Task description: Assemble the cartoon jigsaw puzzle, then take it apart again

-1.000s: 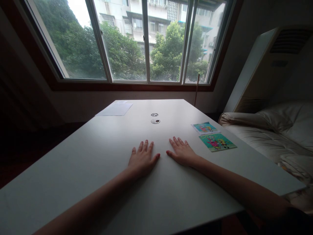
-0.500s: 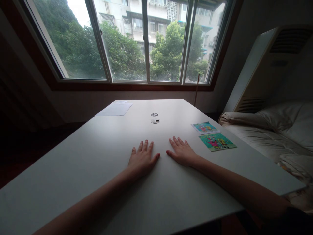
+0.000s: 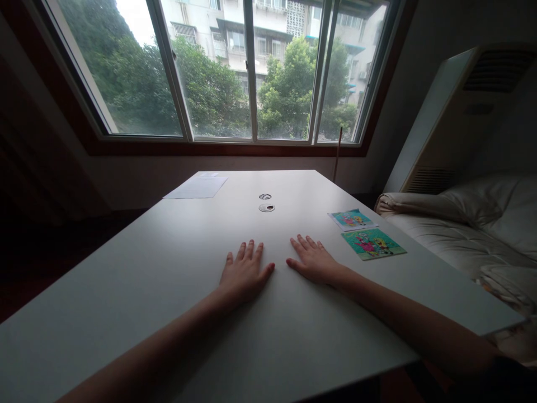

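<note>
My left hand [image 3: 245,271] lies palm down on the white table [image 3: 138,274], fingers spread and holding nothing. Just across a small gap, my right hand [image 3: 312,260] rests flat the same way, its thumb pointing toward the left one. To the right of my right hand lies a green picture card [image 3: 373,244] with pink and yellow cartoon figures. A similar picture sheet [image 3: 353,219] with a white border lies just behind it. Beyond my hands, two round silvery discs or inserts [image 3: 266,207] sit at the table's middle; I cannot tell which.
White paper sheets [image 3: 197,186] lie at the table's far left. A cream sofa [image 3: 444,224] stands along the right side, with a tall floor-standing air conditioner [image 3: 436,123] behind it. A thin stick [image 3: 337,154] leans near the window [image 3: 218,84] past the far edge.
My right hand has shifted very slightly to the right, still flat on the table. My left hand and the other things stay where they were.
</note>
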{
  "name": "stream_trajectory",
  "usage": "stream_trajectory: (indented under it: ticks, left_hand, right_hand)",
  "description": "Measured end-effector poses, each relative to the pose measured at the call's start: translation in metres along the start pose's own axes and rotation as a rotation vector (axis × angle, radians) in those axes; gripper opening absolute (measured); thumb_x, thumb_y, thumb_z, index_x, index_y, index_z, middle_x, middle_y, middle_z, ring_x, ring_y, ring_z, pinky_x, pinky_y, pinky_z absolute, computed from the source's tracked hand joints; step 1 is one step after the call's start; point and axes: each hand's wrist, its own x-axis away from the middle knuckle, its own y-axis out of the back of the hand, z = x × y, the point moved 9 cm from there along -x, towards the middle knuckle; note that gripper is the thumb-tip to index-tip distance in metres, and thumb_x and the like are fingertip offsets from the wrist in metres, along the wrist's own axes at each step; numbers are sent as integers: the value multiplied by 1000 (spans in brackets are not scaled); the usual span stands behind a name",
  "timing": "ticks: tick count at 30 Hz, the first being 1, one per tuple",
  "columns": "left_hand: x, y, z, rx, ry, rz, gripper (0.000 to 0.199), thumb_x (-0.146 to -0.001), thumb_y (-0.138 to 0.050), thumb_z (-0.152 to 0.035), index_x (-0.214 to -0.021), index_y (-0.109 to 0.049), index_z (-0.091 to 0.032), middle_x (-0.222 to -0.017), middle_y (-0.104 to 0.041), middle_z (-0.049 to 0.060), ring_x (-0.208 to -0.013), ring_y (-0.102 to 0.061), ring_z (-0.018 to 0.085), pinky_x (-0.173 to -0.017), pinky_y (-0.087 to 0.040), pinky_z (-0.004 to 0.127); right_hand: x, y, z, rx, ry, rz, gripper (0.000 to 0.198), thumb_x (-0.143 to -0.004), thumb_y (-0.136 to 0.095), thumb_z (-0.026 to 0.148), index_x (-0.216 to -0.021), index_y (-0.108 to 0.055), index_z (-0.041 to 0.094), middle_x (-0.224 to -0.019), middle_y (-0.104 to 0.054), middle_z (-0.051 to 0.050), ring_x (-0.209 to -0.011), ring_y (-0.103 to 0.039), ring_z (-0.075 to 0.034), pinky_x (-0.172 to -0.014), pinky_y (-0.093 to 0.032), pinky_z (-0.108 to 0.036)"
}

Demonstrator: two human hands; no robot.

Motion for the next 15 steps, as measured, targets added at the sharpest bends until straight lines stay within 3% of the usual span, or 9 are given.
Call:
stream_trajectory:
  ticks: [5, 8, 12, 15]
  left_hand:
    - [-1, 0, 0, 2, -1, 4, 69, -88, -20, -60, -142, -21, -18, -147, -15, 12, -134, -14, 31, -101, -16, 55]
    - [-1, 0, 0, 3, -3, 5, 69, -88, -21, -59, -142, -20, -17, -147, -15, 12, -134, -13, 31, -101, -17, 56]
    - [-1, -1, 1, 6, -7, 11, 68, -88, -21, -59, -142, -20, -17, -147, -14, 12, -134, -13, 31, -101, -16, 56]
    - [-1, -1, 2, 9, -6, 12, 68, -88, -22, -58, -142, -20, -17, -147, -13, 12, -134, -12, 31, -101, -16, 56]
  right_hand:
    - [-1, 5, -6, 22, 47, 9, 77, -82, -24, 65, -143, -18, 18, -149, -15, -9, -135, -15, -29, -107, -14, -43]
    - [-2, 24, -23, 90, 11, -64, 69, -85, -29, 56, -141, -24, 16, -146, -24, -10, -133, -20, -29, -106, -16, -41]
    - [5, 75, -65, 205, -133, -331, 52, -90, -30, 39, -136, -33, 15, -140, -37, -12, -127, -31, -29, -103, -22, -44]
    - [12, 97, -114, 263, -340, -349, 48, -89, -32, 37, -133, -36, 17, -128, -49, -16, -114, -46, -30, -93, -31, -48]
